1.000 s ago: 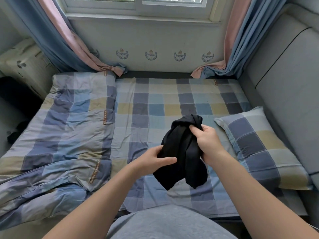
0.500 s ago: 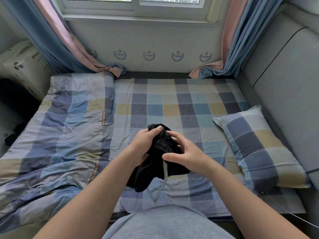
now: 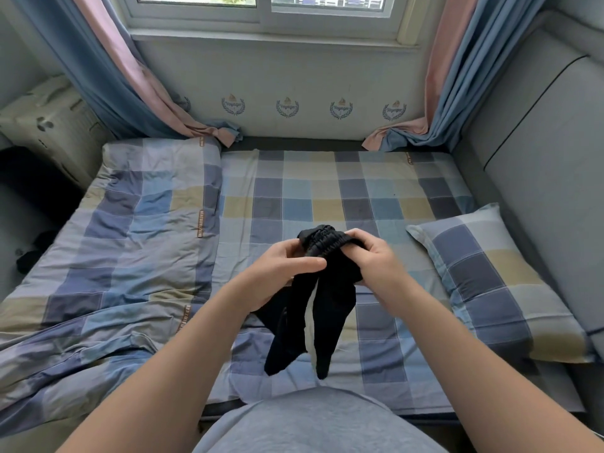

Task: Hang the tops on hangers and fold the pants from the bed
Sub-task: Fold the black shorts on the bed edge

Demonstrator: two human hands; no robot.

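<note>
A pair of black pants [image 3: 327, 305] with a gathered elastic waistband and a pale drawstring hangs in the air above the checked bed [image 3: 327, 191]. My left hand [image 3: 284, 269] grips the left side of the waistband. My right hand [image 3: 372, 259] pinches its right side, fingers curled over the gathered top. The two legs dangle below my hands toward the bed's near edge. No hanger and no top is in view.
A checked quilt [image 3: 114, 256] lies rumpled on the bed's left half. A matching pillow [image 3: 490, 282] sits at the right against a grey padded wall [image 3: 539, 158]. Curtains [image 3: 114, 76] hang at both sides of the window. A patterned box [image 3: 49, 125] stands far left.
My left hand has come up from under the pants to the waistband. Both hands now hold the gathered top, and the legs hang down straighter and longer.
</note>
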